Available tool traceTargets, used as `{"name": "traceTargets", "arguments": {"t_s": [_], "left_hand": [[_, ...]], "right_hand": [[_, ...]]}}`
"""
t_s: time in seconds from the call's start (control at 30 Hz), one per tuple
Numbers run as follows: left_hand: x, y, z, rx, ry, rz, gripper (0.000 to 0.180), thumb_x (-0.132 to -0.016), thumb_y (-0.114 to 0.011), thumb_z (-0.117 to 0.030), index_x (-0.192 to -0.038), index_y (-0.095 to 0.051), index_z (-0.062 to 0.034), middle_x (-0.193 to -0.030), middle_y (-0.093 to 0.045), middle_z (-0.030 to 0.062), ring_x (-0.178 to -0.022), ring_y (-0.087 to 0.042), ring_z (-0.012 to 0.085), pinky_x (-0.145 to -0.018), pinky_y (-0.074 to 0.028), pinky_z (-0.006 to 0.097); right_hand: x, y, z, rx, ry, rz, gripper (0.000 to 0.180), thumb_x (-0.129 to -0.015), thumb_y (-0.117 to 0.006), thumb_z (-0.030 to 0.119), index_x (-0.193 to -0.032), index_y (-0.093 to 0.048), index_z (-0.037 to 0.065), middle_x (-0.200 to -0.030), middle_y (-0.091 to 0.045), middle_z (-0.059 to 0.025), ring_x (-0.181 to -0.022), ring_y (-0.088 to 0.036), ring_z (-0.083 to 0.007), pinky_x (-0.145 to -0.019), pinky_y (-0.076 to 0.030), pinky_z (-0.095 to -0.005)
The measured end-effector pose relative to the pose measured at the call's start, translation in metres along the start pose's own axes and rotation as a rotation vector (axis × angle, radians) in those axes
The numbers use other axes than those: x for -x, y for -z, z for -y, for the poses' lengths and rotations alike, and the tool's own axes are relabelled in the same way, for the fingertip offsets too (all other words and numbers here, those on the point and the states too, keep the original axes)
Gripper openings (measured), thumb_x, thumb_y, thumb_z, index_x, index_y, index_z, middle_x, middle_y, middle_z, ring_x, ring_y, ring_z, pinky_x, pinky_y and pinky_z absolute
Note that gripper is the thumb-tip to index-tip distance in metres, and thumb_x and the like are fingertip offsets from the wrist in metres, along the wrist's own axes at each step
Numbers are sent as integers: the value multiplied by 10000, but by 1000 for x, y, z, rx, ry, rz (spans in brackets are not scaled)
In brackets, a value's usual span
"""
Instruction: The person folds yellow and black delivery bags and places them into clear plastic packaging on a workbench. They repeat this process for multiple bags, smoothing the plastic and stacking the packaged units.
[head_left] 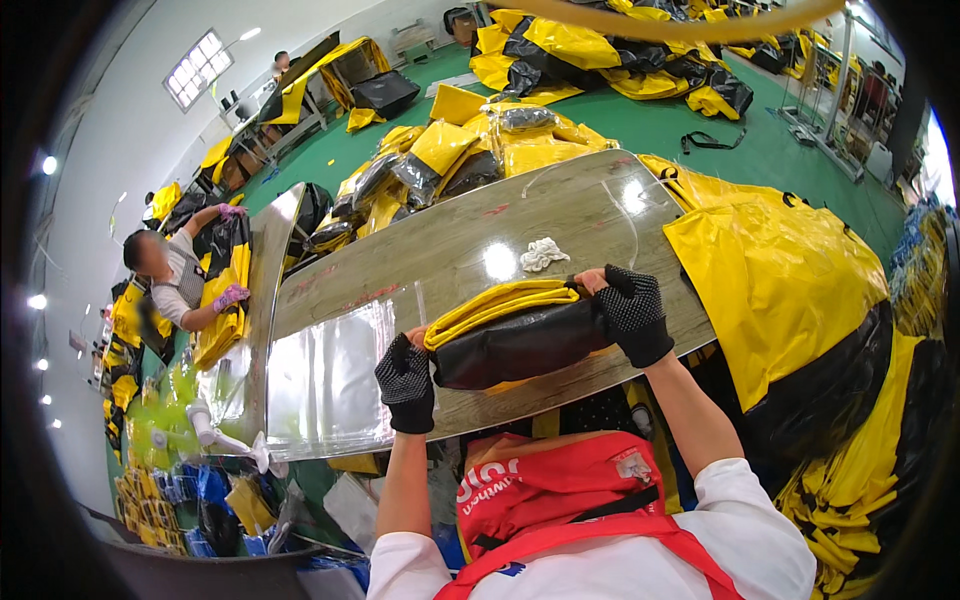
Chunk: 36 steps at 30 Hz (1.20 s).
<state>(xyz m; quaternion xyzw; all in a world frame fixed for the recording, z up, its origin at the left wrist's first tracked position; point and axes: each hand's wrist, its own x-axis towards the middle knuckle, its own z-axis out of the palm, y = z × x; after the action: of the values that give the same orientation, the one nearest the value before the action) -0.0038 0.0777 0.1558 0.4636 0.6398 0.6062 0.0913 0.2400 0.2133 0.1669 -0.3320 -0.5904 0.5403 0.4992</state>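
Note:
A folded bundle of yellow and black coated fabric [515, 345] is held up over the front edge of the wood-patterned table. My left hand [407, 385], in a black dotted fingerless glove, grips its left end. Its right end is pinched by my right hand [632, 312] in a matching glove. The yellow layers lie on top, and the black side faces me. Clear plastic bags [335, 380] lie flat on the table beside my left hand. Beyond the bundle sits a crumpled white cloth or string wad [543, 255].
A large yellow and black fabric pile [780, 280] drapes over the table's right end. Packed bundles [440, 160] heap up behind the table. At left, a person in pink gloves [185, 270] handles similar fabric. A white fan [215, 430] stands near the table's left corner.

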Motion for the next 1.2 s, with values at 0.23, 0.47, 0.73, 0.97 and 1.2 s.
{"name": "traceTargets", "arguments": {"t_s": [0.23,0.47,0.73,0.97,1.2], "left_hand": [[-20,10,-64,-230,-225,-163,176,-869,-564,-167,-827,-621,-6,-759,-645,90,-700,-603,168,-677,-466,289],[-62,14,-81,-89,-339,-169,183,-883,-562,-182,-848,-612,-9,-806,-644,67,-745,-591,149,-728,-454,276],[-44,20,-122,-96,-390,-235,157,-903,-520,-143,-876,-575,2,-841,-605,64,-764,-534,132,-745,-428,250],[-27,49,-148,112,69,139,237,-875,-549,-279,-838,-522,-46,-672,-520,30,-521,-492,94,-452,-367,223],[-46,-14,102,475,620,182,318,-886,-524,-285,-1064,-544,-22,-942,-618,88,-803,-613,166,-659,-516,320]], "right_hand": [[-18,11,65,218,74,36,197,-864,-586,151,-918,-663,-22,-806,-675,-77,-745,-615,-118,-711,-486,-249],[-31,9,96,329,399,16,233,-881,-557,179,-922,-652,-30,-869,-680,-97,-818,-628,-132,-764,-470,-249],[-11,18,141,377,455,-33,183,-864,-572,134,-850,-659,-26,-819,-667,-66,-758,-608,-124,-728,-468,-249],[-1,35,122,120,355,130,207,-907,-511,198,-951,-527,-5,-725,-588,-90,-620,-569,-148,-576,-471,-260],[-47,-4,-63,287,72,146,272,-923,-492,236,-791,-538,2,-601,-557,-56,-499,-516,-111,-445,-381,-267]]}}
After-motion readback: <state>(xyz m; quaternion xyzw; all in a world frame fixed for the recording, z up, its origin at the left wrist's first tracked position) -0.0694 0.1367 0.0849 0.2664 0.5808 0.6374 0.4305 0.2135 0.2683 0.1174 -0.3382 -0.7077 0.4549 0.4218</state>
